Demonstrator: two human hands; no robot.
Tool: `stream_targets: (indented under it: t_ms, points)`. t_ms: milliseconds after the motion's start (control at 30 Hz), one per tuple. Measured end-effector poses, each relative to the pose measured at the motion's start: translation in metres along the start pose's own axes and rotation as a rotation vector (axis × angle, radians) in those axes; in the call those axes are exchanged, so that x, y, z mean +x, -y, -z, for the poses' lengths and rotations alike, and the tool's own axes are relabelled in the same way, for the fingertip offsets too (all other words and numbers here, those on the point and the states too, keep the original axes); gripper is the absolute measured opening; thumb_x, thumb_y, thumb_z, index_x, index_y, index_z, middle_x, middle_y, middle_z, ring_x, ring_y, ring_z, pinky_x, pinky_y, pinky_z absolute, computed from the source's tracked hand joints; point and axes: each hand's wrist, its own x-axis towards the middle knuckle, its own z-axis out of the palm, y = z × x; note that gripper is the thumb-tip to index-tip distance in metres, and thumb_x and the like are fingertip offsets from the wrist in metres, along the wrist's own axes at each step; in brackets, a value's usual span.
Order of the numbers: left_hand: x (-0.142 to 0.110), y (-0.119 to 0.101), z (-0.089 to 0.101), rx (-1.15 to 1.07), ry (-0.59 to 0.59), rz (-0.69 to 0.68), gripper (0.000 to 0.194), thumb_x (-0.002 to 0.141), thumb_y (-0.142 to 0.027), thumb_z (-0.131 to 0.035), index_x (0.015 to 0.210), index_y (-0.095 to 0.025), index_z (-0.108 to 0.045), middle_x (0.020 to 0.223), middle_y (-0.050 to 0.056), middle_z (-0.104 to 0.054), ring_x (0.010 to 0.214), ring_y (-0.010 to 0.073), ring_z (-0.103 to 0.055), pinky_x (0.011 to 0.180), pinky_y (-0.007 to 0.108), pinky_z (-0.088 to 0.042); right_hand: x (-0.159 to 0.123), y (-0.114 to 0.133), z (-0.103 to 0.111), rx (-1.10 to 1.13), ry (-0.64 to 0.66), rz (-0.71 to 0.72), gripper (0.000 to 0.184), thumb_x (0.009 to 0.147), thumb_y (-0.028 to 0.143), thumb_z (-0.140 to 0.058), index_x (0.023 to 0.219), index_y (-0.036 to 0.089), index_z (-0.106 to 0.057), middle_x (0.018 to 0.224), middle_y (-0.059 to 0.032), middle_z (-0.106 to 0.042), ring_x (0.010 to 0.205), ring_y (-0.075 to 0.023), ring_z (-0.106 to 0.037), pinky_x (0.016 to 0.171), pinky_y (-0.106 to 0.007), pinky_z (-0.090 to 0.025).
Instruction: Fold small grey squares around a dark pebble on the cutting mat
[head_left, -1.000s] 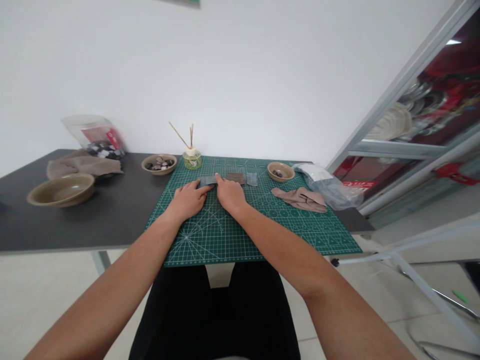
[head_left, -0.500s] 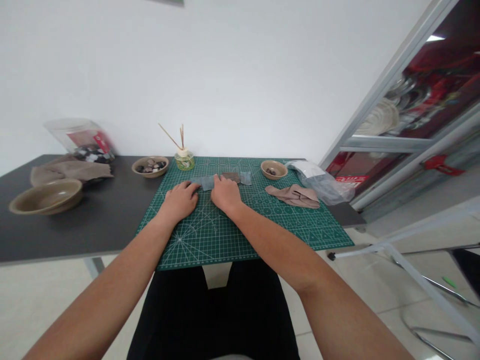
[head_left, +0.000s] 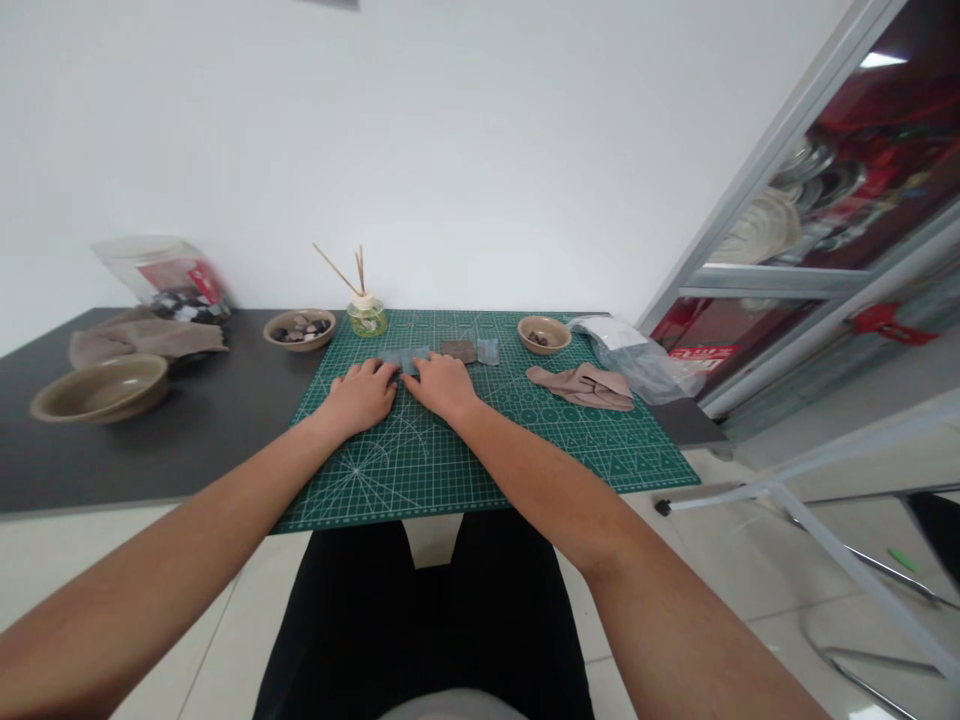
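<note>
While both hands rest on the green gridded cutting mat (head_left: pixel 465 470), their fingertips meet at a thin, flat blue-grey piece (head_left: pixel 405 356) that lies just beyond them. The left hand (head_left: pixel 362 396) is at its left end, palm down with the fingers loosely bent; the right hand (head_left: pixel 444 384) is at its right part, thumb and forefinger a little apart. Whether either hand pinches the piece or only presses it, I cannot tell. The step looks like one of flattening or lining up the piece, and the next move seems to call for light, even fingertip pressure, so that it neither creases nor skews. Just past the right hand lie a brown rectangular piece (head_left: pixel 457 350) and, beside that, a small pale-blue piece (head_left: pixel 487 351). Farther to the right of that hand are a small tan bowl (head_left: pixel 544 350) with dark bits in it and a crumpled pinkish-brown cloth (head_left: pixel 589 388). Beyond the left hand stands a glass reed diffuser (head_left: pixel 367 318); to its left, on the dark grey desk (head_left: pixel 217 430), is a tan bowl of mixed stones (head_left: pixel 300 346).
</note>
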Motion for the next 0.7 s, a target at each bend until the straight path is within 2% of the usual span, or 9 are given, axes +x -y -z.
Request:
stream_targets:
  t_ms: [100, 167, 267, 333, 433, 567, 700]
  points:
    - [0.01, 0.009, 0.011, 0.04, 0.098, -0.084, 0.05, 0.093, -0.042, -0.034, 0.137, -0.024, -0.05, 0.143, 0.015, -0.049, 0.127, 0.0389, -0.048, 0.098, 0.057, -0.044, 0.002, 0.001, 0.0, -0.005, -0.005, -0.014, 0.051, 0.098, 0.053, -0.037, 0.116, 0.014, -0.066, 0.118, -0.0166, -0.065, 0.11, -0.0284, -0.06, 0.092, -0.041, -0.045]
    - [0.018, 0.015, 0.016, 0.049, 0.113, -0.134, 0.051, 0.089, -0.049, -0.043, 0.135, -0.026, -0.052, 0.144, 0.014, -0.05, 0.129, 0.0385, -0.047, 0.098, 0.055, -0.044, 0.003, 0.001, -0.001, -0.007, -0.017, -0.013, 0.048, 0.098, 0.051, -0.041, 0.114, 0.014, -0.066, 0.115, -0.0162, -0.067, 0.108, -0.0281, -0.061, 0.091, -0.04, -0.046]
    - [0.029, 0.022, 0.017, -0.037, 0.056, -0.199, 0.061, 0.084, -0.051, -0.05, 0.14, -0.026, -0.046, 0.151, 0.012, -0.043, 0.133, 0.0355, -0.045, 0.103, 0.052, -0.041, 0.003, 0.001, -0.002, -0.004, -0.044, -0.007, 0.044, 0.097, 0.047, -0.042, 0.111, 0.014, -0.066, 0.111, -0.0148, -0.068, 0.105, -0.028, -0.062, 0.089, -0.04, -0.047]
    - [0.034, 0.025, 0.012, -0.134, 0.035, -0.198, 0.066, 0.085, -0.05, -0.049, 0.145, -0.025, -0.04, 0.147, 0.012, -0.049, 0.131, 0.0331, -0.048, 0.104, 0.05, -0.04, 0.003, 0.0, -0.002, 0.004, -0.066, -0.007, 0.043, 0.097, 0.047, -0.042, 0.11, 0.014, -0.066, 0.11, -0.0139, -0.069, 0.102, -0.0279, -0.063, 0.088, -0.039, -0.047]
    - [0.039, 0.03, 0.005, -0.161, -0.015, -0.215, 0.066, 0.084, -0.048, -0.05, 0.145, -0.024, -0.04, 0.145, 0.011, -0.052, 0.131, 0.033, -0.048, 0.106, 0.05, -0.038, 0.003, 0.0, -0.002, 0.002, -0.073, -0.018, 0.044, 0.097, 0.049, -0.042, 0.11, 0.014, -0.065, 0.11, -0.0139, -0.069, 0.103, -0.0276, -0.063, 0.088, -0.038, -0.047]
    - [0.041, 0.037, 0.001, -0.172, -0.076, -0.259, 0.06, 0.084, -0.046, -0.05, 0.14, -0.025, -0.048, 0.142, 0.007, -0.055, 0.127, 0.028, -0.05, 0.107, 0.043, -0.038, 0.002, 0.001, -0.001, -0.007, -0.059, -0.034, 0.046, 0.097, 0.051, -0.042, 0.111, 0.013, -0.064, 0.111, -0.0148, -0.068, 0.105, -0.028, -0.062, 0.09, -0.039, -0.046]
    - [0.036, 0.048, 0.006, -0.155, -0.121, -0.198, 0.049, 0.079, -0.05, -0.055, 0.122, -0.026, -0.062, 0.127, 0.007, -0.063, 0.119, 0.0289, -0.054, 0.1, 0.042, -0.042, 0.002, 0.001, 0.0, -0.012, -0.053, -0.053, 0.044, 0.096, 0.049, -0.043, 0.112, 0.013, -0.063, 0.112, -0.0154, -0.068, 0.106, -0.0286, -0.061, 0.091, -0.04, -0.046]
